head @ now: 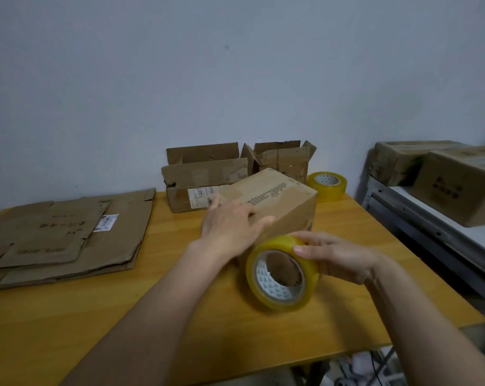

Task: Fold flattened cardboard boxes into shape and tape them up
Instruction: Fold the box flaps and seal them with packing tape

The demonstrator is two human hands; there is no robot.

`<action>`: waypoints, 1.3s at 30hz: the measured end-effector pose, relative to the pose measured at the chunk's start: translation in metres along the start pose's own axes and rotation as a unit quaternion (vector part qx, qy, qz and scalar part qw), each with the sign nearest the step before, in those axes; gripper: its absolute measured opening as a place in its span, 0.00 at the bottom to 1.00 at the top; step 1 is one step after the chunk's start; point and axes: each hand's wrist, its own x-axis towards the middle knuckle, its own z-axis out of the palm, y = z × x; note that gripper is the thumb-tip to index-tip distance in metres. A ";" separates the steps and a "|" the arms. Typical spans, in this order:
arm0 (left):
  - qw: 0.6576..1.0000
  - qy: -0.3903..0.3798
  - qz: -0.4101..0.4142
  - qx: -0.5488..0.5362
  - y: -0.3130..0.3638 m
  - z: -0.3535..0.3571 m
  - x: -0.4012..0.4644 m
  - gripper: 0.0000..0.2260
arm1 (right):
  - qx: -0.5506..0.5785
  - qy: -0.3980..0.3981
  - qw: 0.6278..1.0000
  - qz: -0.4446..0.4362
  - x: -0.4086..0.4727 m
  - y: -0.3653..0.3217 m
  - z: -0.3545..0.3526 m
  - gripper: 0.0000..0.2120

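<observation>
— Near the middle of the surface (pixel 180 288), what stands there?
— One closed cardboard box (pixel 277 201), printed lettering on its top; I take it as the landmark; the left hand (pixel 230 227) lies on its near top edge, fingers straight and a little apart, pressing flat.
— And the right hand (pixel 339 260)?
— Just in front of the box; its fingers are curled round a yellowish tape roll (pixel 281 274), thumb on the outer rim; the roll stands tilted on edge, its hollow core facing the camera.
— Anything behind the box?
— Two open boxes (pixel 208 176) against the wall, flaps up; a second tape roll (pixel 327 185) lies flat behind the box to its right.
— Left of the box?
— Well apart, a stack of flattened cardboard (pixel 68 238) lies on the surface.
— Right of it?
— Off the surface, a shelf (pixel 419 218) carries two more cartons (pixel 458 185).
</observation>
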 end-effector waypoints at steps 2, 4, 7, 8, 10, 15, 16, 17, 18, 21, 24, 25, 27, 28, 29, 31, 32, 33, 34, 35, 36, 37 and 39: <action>1.000 -0.021 0.016 -0.006 0.006 -0.002 0.006 0.25 | -0.001 0.001 1.000 -0.007 -0.001 0.001 0.003 0.23; 0.999 -0.034 0.033 -0.007 0.007 -0.003 0.013 0.25 | 0.005 0.001 1.000 -0.016 -0.002 0.001 0.006 0.21; 0.998 -0.041 0.043 -0.013 0.000 -0.002 0.027 0.26 | 0.023 0.030 0.999 -0.028 -0.005 0.007 -0.001 0.17; 0.998 -0.041 0.044 -0.012 -0.001 0.001 0.031 0.26 | 0.004 0.074 0.997 -0.025 -0.004 0.012 -0.007 0.15; 0.998 -0.022 0.051 -0.006 0.000 0.008 0.036 0.26 | -0.133 0.247 0.959 0.031 0.003 0.031 -0.025 0.11; 0.998 0.026 0.051 -0.026 0.007 0.020 0.039 0.24 | -0.433 0.444 0.738 0.267 0.004 0.087 -0.059 0.15; 0.998 0.032 0.046 -0.032 0.006 0.021 0.039 0.25 | -0.444 0.427 0.733 0.288 0.002 0.094 -0.060 0.13; 0.998 0.040 0.040 -0.039 0.005 0.022 0.038 0.25 | -0.452 0.413 0.734 0.294 0.000 0.101 -0.061 0.11; 0.997 0.049 0.035 -0.050 0.004 0.023 0.038 0.24 | -0.461 0.406 0.734 0.289 -0.001 0.107 -0.061 0.09; 0.993 0.060 0.011 -0.097 0.003 0.025 0.036 0.22 | -0.468 0.423 0.744 0.221 -0.002 0.115 -0.060 0.10; 0.989 0.039 0.005 -0.144 0.000 0.026 0.036 0.22 | -0.409 0.480 0.764 0.136 -0.004 0.121 -0.057 0.08; 0.986 0.029 0.008 -0.162 -0.002 0.026 0.036 0.22 | -0.375 0.509 0.764 0.125 -0.005 0.121 -0.054 0.09; 0.982 0.014 0.016 -0.190 -0.005 0.027 0.035 0.23 | -0.325 0.557 0.749 0.150 -0.006 0.122 -0.054 0.13; 0.979 0.010 0.017 -0.201 -0.006 0.027 0.035 0.24 | -0.302 0.568 0.746 0.169 -0.007 0.121 -0.055 0.14; 0.976 0.007 0.014 -0.216 -0.007 0.027 0.034 0.24 | -0.271 0.572 0.752 0.182 -0.008 0.120 -0.057 0.15; 0.967 0.006 0.002 -0.254 -0.008 0.028 0.033 0.25 | -0.189 0.579 0.772 0.179 -0.011 0.115 -0.060 0.19; 0.962 0.008 -0.003 -0.271 -0.008 0.029 0.032 0.25 | -0.159 0.590 0.776 0.156 -0.012 0.113 -0.058 0.18; 0.958 0.012 -0.007 -0.285 -0.009 0.030 0.032 0.25 | -0.151 0.608 0.771 0.112 -0.012 0.109 -0.053 0.15; 0.956 0.019 -0.008 -0.294 -0.009 0.031 0.032 0.26 | -0.161 0.628 0.760 0.049 -0.012 0.103 -0.046 0.12; 0.953 0.024 -0.010 -0.301 -0.009 0.032 0.031 0.26 | -0.181 0.637 0.749 -0.028 -0.009 0.094 -0.036 0.10; 0.951 0.029 -0.012 -0.307 -0.009 0.033 0.032 0.26 | -0.203 0.629 0.742 -0.110 -0.006 0.080 -0.026 0.09; 0.951 0.032 -0.015 -0.307 -0.008 0.034 0.032 0.26 | -0.223 0.601 0.747 -0.178 0.000 0.063 -0.016 0.07; 0.956 0.043 -0.027 -0.290 -0.005 0.034 0.030 0.28 | -0.250 0.505 0.785 -0.256 0.014 0.030 0.003 0.04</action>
